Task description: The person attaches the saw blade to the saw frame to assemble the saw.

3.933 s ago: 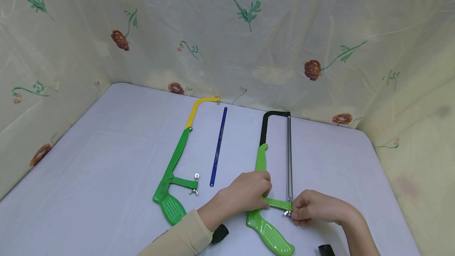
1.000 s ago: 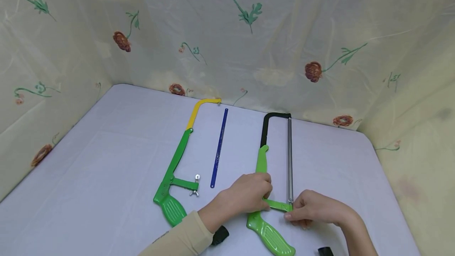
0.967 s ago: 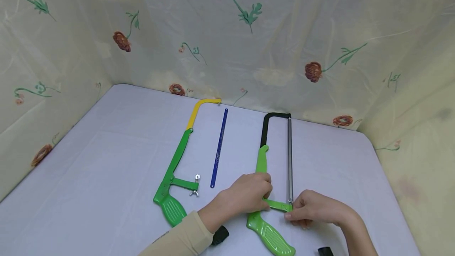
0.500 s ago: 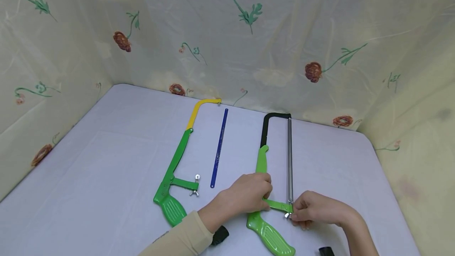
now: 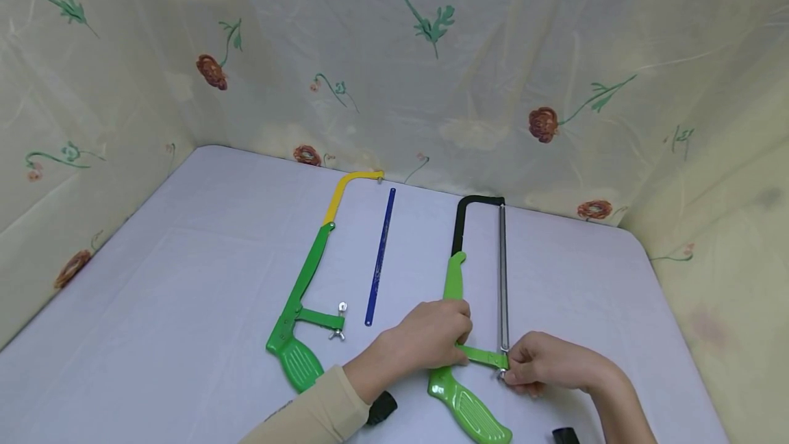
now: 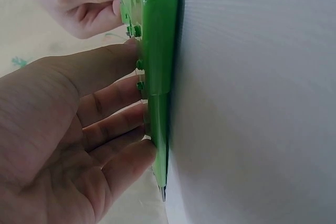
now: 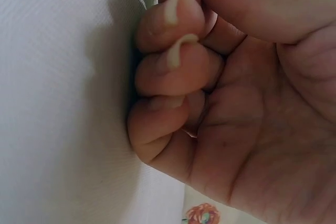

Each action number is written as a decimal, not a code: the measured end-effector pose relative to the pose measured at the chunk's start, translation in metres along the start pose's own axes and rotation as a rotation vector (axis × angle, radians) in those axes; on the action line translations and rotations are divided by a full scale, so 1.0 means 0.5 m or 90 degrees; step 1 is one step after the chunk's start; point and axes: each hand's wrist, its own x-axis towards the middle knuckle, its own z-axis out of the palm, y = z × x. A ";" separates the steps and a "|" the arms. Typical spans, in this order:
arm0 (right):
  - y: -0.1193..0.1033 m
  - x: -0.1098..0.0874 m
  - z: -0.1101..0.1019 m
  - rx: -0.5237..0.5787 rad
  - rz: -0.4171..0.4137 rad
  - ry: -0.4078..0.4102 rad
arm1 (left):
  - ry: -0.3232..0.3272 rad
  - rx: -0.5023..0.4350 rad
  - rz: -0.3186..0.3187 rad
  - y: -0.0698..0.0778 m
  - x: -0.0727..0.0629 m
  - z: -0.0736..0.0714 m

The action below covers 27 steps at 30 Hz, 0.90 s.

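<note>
Now right hand (image 5: 548, 365) pinches small metal nut (image 5: 501, 374) at near end of light green saw (image 5: 453, 283), thumb and finger clamped on it. Nut has turned: wings showed wide half a second ago, look thin now. Left hand (image 5: 431, 336) holds same saw, same spot as before. Saw flat on white table (image 5: 216, 279), grey blade (image 5: 503, 279) in it. Blue blade (image 5: 380, 259) and yellow-green saw (image 5: 302, 279) to left, not moved.

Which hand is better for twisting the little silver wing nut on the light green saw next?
Probably the right hand: its fingers are at the silver wing nut. The left hand holds the light green saw by its frame, farther from the nut.
</note>
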 end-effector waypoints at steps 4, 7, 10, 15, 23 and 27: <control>-0.002 0.001 -0.002 0.001 0.014 -0.004 | 0.000 -0.003 -0.001 -0.001 0.001 0.001; -0.005 0.002 -0.003 -0.004 0.028 -0.007 | -0.002 -0.007 -0.002 -0.002 0.001 0.002; -0.008 0.002 -0.003 -0.010 0.031 -0.008 | -0.003 -0.007 -0.002 -0.003 0.002 0.001; -0.009 0.002 -0.003 -0.005 0.030 -0.005 | -0.004 -0.002 -0.002 -0.002 0.001 0.000; -0.005 -0.001 -0.002 0.000 0.018 -0.007 | -0.001 -0.007 -0.003 -0.001 0.001 0.001; -0.002 -0.001 -0.002 -0.001 0.006 -0.006 | 0.000 -0.011 -0.005 0.000 0.001 0.001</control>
